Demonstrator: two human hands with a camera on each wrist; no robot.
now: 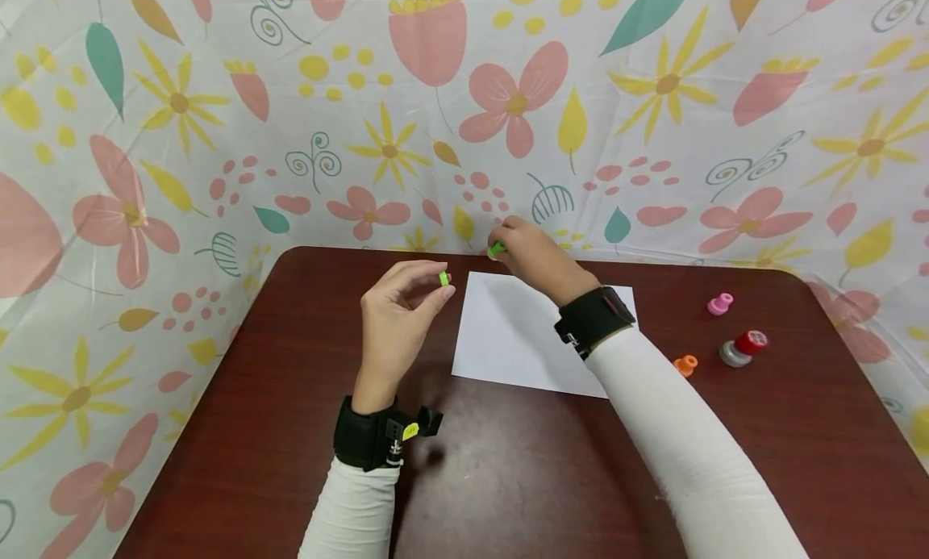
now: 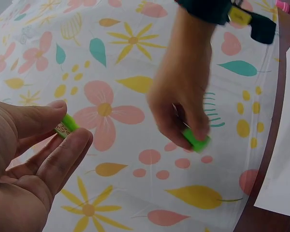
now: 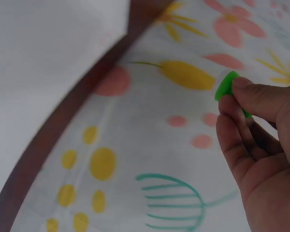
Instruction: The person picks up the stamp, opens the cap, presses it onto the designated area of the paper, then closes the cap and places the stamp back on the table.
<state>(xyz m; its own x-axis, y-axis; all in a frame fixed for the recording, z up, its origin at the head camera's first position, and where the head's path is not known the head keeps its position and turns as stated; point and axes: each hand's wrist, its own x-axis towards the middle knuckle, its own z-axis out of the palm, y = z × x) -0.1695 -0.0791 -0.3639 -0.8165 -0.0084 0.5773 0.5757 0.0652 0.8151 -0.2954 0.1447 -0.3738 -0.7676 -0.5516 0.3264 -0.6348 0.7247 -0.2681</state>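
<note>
My left hand is raised at the paper's left side and pinches a small bright green piece between thumb and fingertips. Pale brownish markings show on that green piece in the left wrist view; its kind is unclear. Farther forward, my right hand is held over the far edge of the white paper. Its thumb and fingers pinch a small green stamper, whose round end has a whitish rim. Part of the stamper is hidden by the fingers. The two hands are apart.
On the dark wooden table, right of the paper, are a pink stamper, an orange stamper and a red-and-grey stamper lying tilted. The right forearm passes close to the orange one. A flowered cloth hangs behind the table.
</note>
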